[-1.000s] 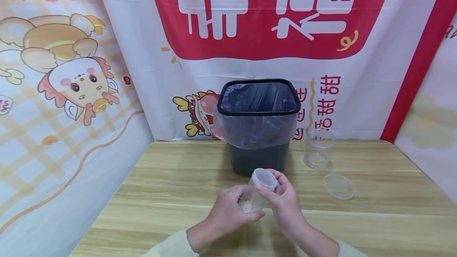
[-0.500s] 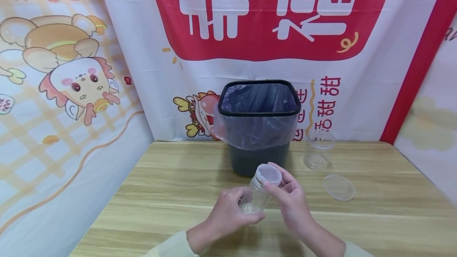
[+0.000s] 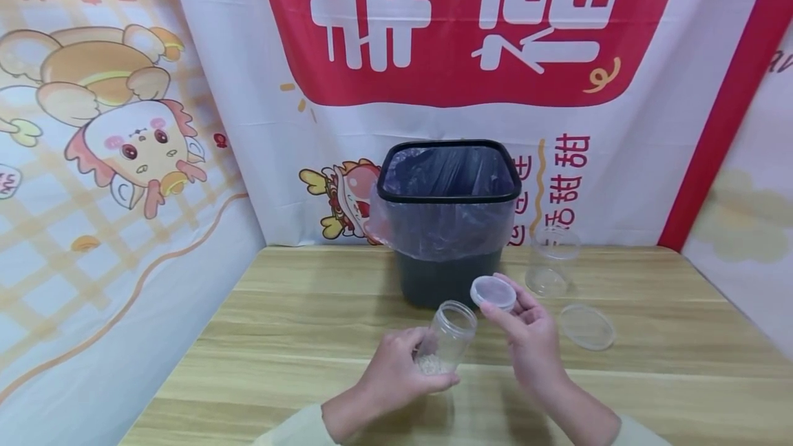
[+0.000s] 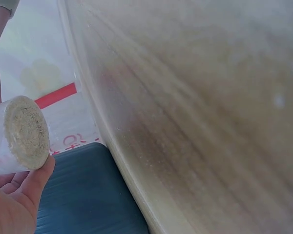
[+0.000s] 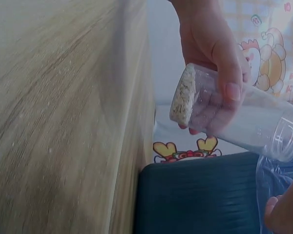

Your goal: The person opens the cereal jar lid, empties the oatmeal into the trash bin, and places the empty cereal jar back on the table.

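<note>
My left hand [image 3: 396, 370] grips a clear plastic jar [image 3: 451, 339] by its lower part, raised above the table and tilted. A layer of pale grains [image 5: 184, 97] that look like rice lies at its bottom. The jar's threaded mouth is uncovered. To the right of the mouth, my right hand [image 3: 533, 336] pinches a round translucent screw lid [image 3: 493, 293] by its rim, apart from the jar. In the left wrist view the jar's base [image 4: 27, 132] faces the camera, with the left hand's fingers [image 4: 36, 180] around its side. The right wrist view shows only part of the right hand [image 5: 285, 209].
Behind the hands stands a dark bin [image 3: 449, 274] with a black rim and a clear bag liner. To its right are a second clear jar [image 3: 550, 281], without a lid, and a flat round lid [image 3: 587, 327] on the wooden table [image 3: 297, 322].
The lid has come off the jar and moved right and slightly up in my right hand. My left hand keeps holding the jar in nearly the same place.
</note>
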Demonstrator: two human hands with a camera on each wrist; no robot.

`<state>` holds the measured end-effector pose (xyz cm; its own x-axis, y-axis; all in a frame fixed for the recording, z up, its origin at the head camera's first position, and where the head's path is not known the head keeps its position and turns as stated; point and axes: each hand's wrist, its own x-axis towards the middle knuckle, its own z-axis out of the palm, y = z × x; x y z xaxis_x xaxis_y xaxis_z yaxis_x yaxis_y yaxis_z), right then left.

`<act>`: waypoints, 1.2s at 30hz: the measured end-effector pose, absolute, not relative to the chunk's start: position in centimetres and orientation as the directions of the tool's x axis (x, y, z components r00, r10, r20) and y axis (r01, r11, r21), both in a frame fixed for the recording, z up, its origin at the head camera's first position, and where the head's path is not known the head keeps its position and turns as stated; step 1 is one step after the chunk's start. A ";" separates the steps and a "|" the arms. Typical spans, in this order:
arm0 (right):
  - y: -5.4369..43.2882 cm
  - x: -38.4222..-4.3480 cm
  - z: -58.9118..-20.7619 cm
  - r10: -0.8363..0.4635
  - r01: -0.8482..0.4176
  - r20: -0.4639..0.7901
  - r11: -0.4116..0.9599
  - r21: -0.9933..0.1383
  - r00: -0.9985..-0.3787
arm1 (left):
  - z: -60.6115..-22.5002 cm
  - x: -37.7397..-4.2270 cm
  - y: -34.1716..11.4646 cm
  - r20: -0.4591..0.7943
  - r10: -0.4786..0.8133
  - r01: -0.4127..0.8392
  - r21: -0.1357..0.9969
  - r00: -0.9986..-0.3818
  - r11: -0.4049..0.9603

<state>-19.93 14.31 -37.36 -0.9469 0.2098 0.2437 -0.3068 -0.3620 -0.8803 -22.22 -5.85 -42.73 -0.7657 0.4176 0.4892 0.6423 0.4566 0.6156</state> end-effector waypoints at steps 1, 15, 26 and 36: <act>14.5 -20.0 -37.4 0.211 -0.310 0.248 -0.347 -0.885 -0.945 | -42.8 -22.2 -5.9 0.484 0.419 0.638 0.620 -0.769 0.456; 18.8 -21.6 -37.7 0.231 -0.200 0.202 0.034 -0.979 -0.952 | -42.9 -22.4 -5.8 0.402 0.444 0.591 0.651 -0.801 0.476; 21.8 -23.4 -37.8 0.129 -0.176 0.237 0.367 -0.914 -0.963 | -43.2 -22.5 -5.7 0.312 0.462 0.531 0.695 -0.830 0.484; 23.4 -25.4 -37.8 -0.015 -0.203 0.269 0.696 -0.689 -0.963 | -43.5 -22.8 -5.6 0.247 0.484 0.486 0.740 -0.839 0.465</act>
